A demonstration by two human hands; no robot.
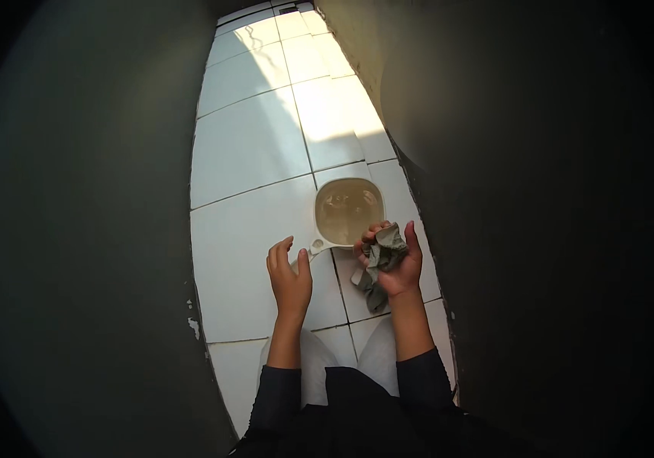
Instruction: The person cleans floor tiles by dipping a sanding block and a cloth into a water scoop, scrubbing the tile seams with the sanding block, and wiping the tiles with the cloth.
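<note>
Far to the left of the dipper stands a dark wall (pixel 90 229). Nearer, just to the dipper's lower left, the left hand (pixel 289 288) is loose and grips nothing, thumb held away from its bent fingers; whether it touches the handle (pixel 317 246), which runs down towards it, I cannot tell. The dipper (pixel 349 180) itself rests on white tiles (pixel 254 145), sunlit in a patch beyond it. It is pale, rounded and squarish, with a thin rim, and holds murky, brownish water (pixel 342 210). At its lower right edge is the cloth (pixel 386 248), grey-green, crumpled into uneven folds, a darker end hanging down below the dipper's level. The right hand (pixel 405 276) grasps it, fingers curled around the bunched part and thumb raised. Well to the dipper's right, another dark wall (pixel 556 229) rises.
</note>
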